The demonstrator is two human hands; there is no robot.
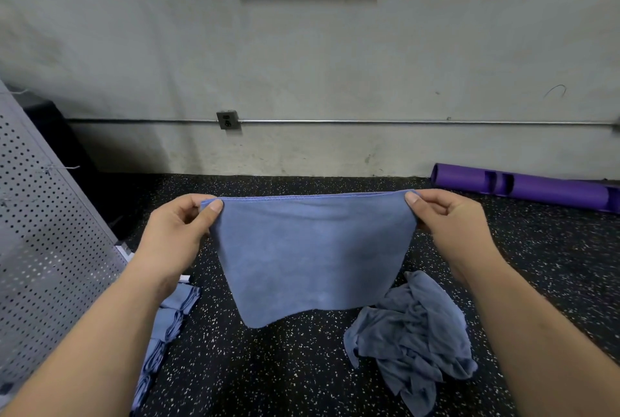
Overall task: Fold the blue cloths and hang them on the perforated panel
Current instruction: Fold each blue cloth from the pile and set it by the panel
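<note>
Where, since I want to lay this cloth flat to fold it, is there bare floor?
The widest bare patch of speckled floor lies under the held cloth, between the folded cloths on the left and the crumpled cloth pile on the right. Another strip runs along the wall, left of the purple tube. It is crowded beside the perforated panel.

A blue cloth hangs flat and spread wide in mid-air at the centre. Its stitched top edge is stretched level, and each upper corner is pinched, one by the left hand and one by the right hand. Its lower edge hangs free above the floor. At 4 o'clock a crumpled heap of blue cloths lies on the floor. At 8 o'clock a row of folded blue cloths lies beside the foot of the grey perforated panel, which leans at 9 o'clock.
</note>
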